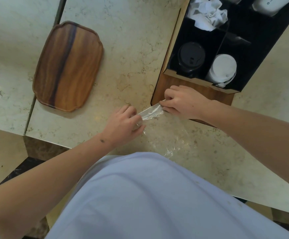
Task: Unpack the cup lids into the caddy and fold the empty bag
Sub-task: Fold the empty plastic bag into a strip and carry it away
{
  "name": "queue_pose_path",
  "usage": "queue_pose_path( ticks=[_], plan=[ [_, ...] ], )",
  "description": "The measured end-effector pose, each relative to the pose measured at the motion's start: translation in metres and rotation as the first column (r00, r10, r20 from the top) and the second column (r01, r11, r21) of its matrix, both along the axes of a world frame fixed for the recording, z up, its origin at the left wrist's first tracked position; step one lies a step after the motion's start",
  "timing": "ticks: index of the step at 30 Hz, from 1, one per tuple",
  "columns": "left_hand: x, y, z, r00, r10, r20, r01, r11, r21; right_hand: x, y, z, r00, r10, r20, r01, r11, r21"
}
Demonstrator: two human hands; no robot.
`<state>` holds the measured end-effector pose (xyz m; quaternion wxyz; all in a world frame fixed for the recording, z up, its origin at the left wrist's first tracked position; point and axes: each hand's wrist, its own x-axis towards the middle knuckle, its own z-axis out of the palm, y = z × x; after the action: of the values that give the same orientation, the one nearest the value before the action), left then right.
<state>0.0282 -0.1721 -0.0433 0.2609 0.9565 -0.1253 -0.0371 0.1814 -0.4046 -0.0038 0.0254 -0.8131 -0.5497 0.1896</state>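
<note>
1. Left hand: fingers curled, pinching one end of the clear bag.
2. Right hand: fingers clamped on the other end; the bag's top edge is stretched taut between both sets of fingers.
3. Rest of the bag lies flat and crinkled on the worktop, trailing from the fingers toward the person's body.
4. Caddy sits just beyond the right fingers: black lids and white lids stacked in its near compartments, crumpled white paper further back.
5. Wooden tray lies beyond the left fingers, well apart.
</note>
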Motion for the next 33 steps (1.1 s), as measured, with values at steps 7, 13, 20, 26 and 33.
queue_pose_path(
  ticks=[7, 13, 20, 26, 33],
  plan=[
    [0.017, -0.016, 0.004, 0.911, 0.293, -0.291, -0.307, 0.952, -0.003, 0.008, 0.028, -0.003, 0.983, -0.130, -0.128, 0.118, 0.988, -0.099],
    [0.021, -0.009, 0.011, 0.970, 0.121, -0.210, -0.120, 0.993, 0.017, 0.009, 0.030, 0.001, 0.999, 0.029, -0.027, -0.032, 0.993, -0.111],
    [0.007, -0.003, 0.008, 0.997, -0.083, 0.009, 0.080, 0.985, 0.156, -0.010, 0.020, -0.002, 0.998, 0.047, 0.048, -0.040, 0.990, -0.138],
    [0.006, 0.002, 0.009, 0.988, -0.149, 0.031, 0.141, 0.975, 0.173, -0.012, 0.010, -0.002, 0.998, 0.030, 0.047, -0.025, 0.994, -0.111],
    [0.000, 0.000, 0.009, 0.995, -0.084, -0.063, 0.090, 0.991, 0.103, -0.009, 0.005, 0.010, 1.000, -0.020, -0.002, 0.019, 0.998, -0.061]
  ],
)
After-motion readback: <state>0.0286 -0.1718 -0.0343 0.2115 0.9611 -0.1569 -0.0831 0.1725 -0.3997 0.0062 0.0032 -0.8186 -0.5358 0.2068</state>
